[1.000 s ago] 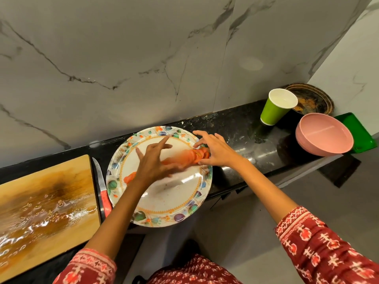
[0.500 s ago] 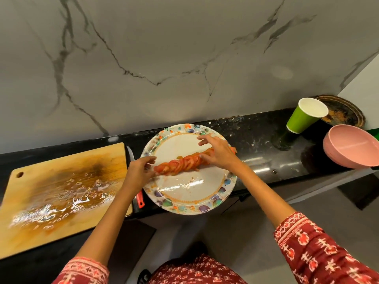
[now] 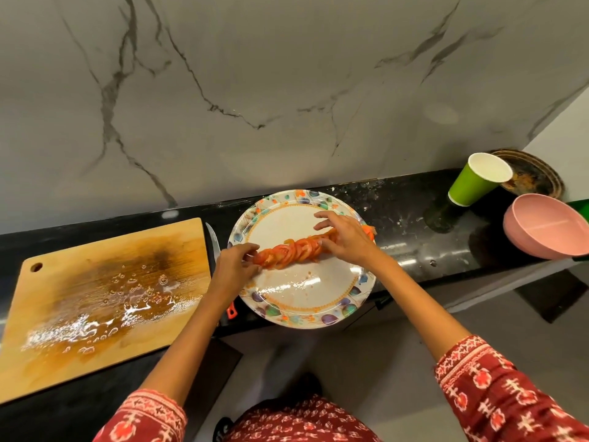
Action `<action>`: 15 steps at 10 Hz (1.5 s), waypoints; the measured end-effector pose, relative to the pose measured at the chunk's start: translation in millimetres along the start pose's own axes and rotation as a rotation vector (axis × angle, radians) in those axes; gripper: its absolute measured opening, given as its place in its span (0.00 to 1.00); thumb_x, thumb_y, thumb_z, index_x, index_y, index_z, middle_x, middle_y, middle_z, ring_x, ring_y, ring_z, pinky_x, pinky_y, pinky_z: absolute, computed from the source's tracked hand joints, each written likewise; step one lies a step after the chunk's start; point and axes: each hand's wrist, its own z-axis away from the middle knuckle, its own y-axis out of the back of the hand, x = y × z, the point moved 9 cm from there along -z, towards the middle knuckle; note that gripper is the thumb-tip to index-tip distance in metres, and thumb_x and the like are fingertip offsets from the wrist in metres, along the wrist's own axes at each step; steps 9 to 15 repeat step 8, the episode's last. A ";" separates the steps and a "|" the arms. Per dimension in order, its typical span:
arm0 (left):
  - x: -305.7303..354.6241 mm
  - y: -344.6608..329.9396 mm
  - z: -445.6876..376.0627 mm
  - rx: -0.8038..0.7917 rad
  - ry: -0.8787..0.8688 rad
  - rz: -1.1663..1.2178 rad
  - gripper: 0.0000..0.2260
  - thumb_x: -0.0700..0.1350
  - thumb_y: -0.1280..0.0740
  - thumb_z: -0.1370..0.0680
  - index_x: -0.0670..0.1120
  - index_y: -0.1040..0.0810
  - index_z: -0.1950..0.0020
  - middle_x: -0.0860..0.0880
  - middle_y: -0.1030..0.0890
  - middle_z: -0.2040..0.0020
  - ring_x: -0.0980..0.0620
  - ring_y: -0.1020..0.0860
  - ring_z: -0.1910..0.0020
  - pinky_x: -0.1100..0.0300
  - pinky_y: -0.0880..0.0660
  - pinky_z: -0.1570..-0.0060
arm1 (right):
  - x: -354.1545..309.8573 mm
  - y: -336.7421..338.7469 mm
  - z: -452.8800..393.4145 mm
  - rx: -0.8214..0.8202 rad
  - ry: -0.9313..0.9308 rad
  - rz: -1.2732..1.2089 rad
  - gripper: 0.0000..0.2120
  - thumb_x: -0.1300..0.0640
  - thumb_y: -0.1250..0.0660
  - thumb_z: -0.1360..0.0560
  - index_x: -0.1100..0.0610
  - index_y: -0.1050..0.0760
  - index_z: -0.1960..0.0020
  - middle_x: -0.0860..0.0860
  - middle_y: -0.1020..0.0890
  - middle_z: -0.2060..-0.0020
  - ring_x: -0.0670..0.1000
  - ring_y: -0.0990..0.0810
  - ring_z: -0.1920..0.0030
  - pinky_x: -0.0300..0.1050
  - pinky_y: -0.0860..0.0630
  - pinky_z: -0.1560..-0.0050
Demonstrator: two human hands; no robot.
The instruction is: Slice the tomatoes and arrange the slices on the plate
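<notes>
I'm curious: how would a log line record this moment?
stage: arranging | tomato slices: overlapping row on plate | left hand: row's left end | right hand: right end | knife: idle

Head view, steeply down, near counter (image 3: 398, 218)

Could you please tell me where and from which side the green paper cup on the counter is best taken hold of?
Grip the green cup around its green side wall, coming from the front left over open counter. It stands upright, mouth open, and the pink bowl and a dark round dish crowd its right and back.
</notes>
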 end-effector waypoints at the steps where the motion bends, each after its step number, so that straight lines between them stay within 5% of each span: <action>1: -0.7 -2.7 2.9 -0.001 0.028 0.027 0.25 0.38 0.25 0.33 0.39 0.26 0.37 0.41 0.22 0.45 0.48 0.22 0.48 0.59 0.25 0.49 | -9.6 -6.0 -2.8 -0.077 0.003 0.050 0.32 0.52 0.29 0.28 0.52 0.39 0.29 0.48 0.23 0.39 0.52 0.32 0.33 0.57 0.46 0.28; 3: 3.3 -8.0 1.8 0.013 0.040 -0.003 0.32 0.42 0.23 0.35 0.41 0.29 0.34 0.41 0.23 0.41 0.47 0.23 0.45 0.56 0.25 0.47 | -37.1 -38.0 -16.4 -0.182 0.095 0.268 0.39 0.46 0.28 0.31 0.52 0.44 0.27 0.50 0.23 0.39 0.50 0.33 0.32 0.60 0.61 0.28; 7: -2.0 -10.2 -2.5 0.013 0.031 0.015 0.32 0.44 0.22 0.36 0.42 0.29 0.34 0.41 0.23 0.41 0.47 0.24 0.44 0.59 0.27 0.47 | -37.9 -31.7 -23.1 -0.210 0.039 0.116 0.41 0.46 0.27 0.31 0.52 0.46 0.27 0.50 0.25 0.35 0.52 0.35 0.29 0.62 0.66 0.29; 8: -5.5 -8.5 2.0 0.016 0.019 0.033 0.32 0.45 0.23 0.36 0.41 0.28 0.34 0.41 0.24 0.40 0.46 0.25 0.42 0.51 0.26 0.44 | -21.7 -9.8 -17.4 0.022 -0.046 0.009 0.35 0.45 0.29 0.29 0.52 0.41 0.28 0.51 0.24 0.37 0.53 0.31 0.32 0.63 0.57 0.27; 15: -5.5 -8.5 2.0 0.016 0.019 0.033 0.32 0.45 0.23 0.36 0.41 0.28 0.34 0.41 0.24 0.40 0.46 0.25 0.42 0.51 0.26 0.44 | -21.7 -9.8 -17.4 0.022 -0.046 0.009 0.35 0.45 0.29 0.29 0.52 0.41 0.28 0.51 0.24 0.37 0.53 0.31 0.32 0.63 0.57 0.27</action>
